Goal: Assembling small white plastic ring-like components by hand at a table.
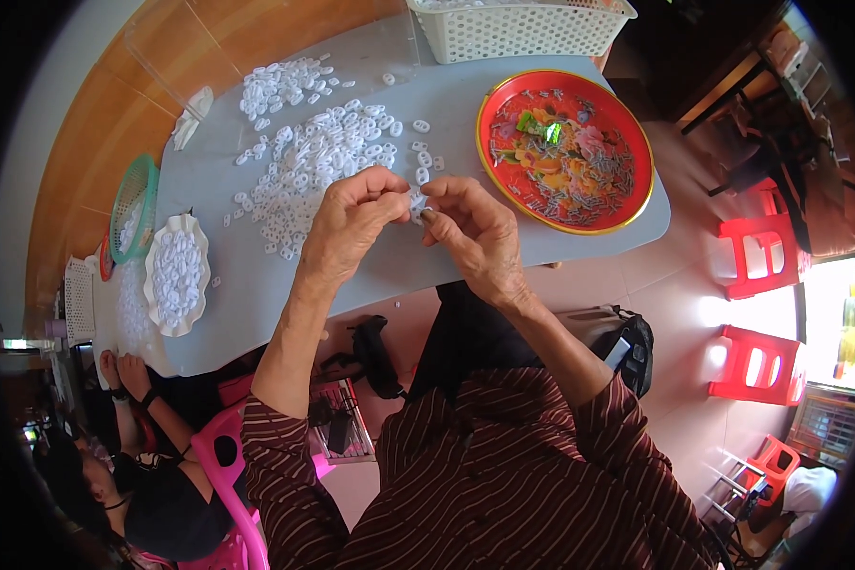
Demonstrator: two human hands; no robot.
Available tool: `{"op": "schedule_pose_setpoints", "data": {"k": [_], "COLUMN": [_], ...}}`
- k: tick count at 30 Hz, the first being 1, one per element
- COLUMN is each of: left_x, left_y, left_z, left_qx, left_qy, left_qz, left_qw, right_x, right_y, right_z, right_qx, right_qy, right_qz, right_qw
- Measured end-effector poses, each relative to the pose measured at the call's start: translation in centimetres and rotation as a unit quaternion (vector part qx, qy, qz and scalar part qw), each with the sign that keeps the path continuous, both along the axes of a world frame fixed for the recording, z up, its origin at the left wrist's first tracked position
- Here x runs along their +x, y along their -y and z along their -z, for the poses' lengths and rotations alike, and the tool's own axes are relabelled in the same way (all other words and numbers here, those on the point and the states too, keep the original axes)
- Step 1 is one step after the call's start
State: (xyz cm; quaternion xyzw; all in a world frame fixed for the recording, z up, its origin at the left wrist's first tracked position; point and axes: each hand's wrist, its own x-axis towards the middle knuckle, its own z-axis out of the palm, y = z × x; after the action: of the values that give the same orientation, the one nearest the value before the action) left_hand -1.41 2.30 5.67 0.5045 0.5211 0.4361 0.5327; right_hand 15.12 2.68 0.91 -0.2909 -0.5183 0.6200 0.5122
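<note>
Both of my hands meet over the near part of the grey table, fingertips pinched together. Between them is a small white plastic piece (417, 202); its exact shape is partly hidden by my fingers. My left hand (356, 218) is closed on its left side, my right hand (480, 233) on its right. Just beyond lies a large heap of white oval plastic pieces with holes (328, 147), with several single ones strung out toward my right hand. To the right, a round red floral tray (646, 180) with a gold rim holds many small grey metal pins (579, 185).
A cream perforated basket (522, 36) stands at the table's far edge. On the left are a scalloped white dish (199, 299) of white pieces and a green basket (135, 204). Another person (161, 475) sits at lower left by a pink chair (228, 461). Red stools (765, 252) stand right.
</note>
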Motion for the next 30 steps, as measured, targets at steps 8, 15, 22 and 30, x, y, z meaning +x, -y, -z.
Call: {"op": "schedule_pose_setpoints", "data": {"k": [8, 15, 22, 30], "left_x": [0.1, 1.7, 2.0, 1.8], "left_y": [-0.3, 1.2, 2.2, 2.4], "left_z": [-0.4, 1.2, 3.1, 3.5], "left_qx": [0.017, 0.187, 0.171, 0.185], "left_qy": [-0.148, -0.200, -0.200, -0.189], "left_qz": [0.059, 0.004, -0.078, -0.055], "left_qw": [0.987, 0.962, 0.962, 0.963], "right_x": [0.2, 0.3, 0.4, 0.3], "right_y": [0.1, 0.1, 0.2, 0.4], "right_z": [-0.1, -0.5, -0.2, -0.4], "right_qx": [0.015, 0.008, 0.067, 0.160], "right_qy": [0.012, 0.002, 0.107, 0.181], "right_qz": [0.004, 0.010, -0.038, 0.013], "right_qw": [1.000, 1.000, 0.991, 0.970]}}
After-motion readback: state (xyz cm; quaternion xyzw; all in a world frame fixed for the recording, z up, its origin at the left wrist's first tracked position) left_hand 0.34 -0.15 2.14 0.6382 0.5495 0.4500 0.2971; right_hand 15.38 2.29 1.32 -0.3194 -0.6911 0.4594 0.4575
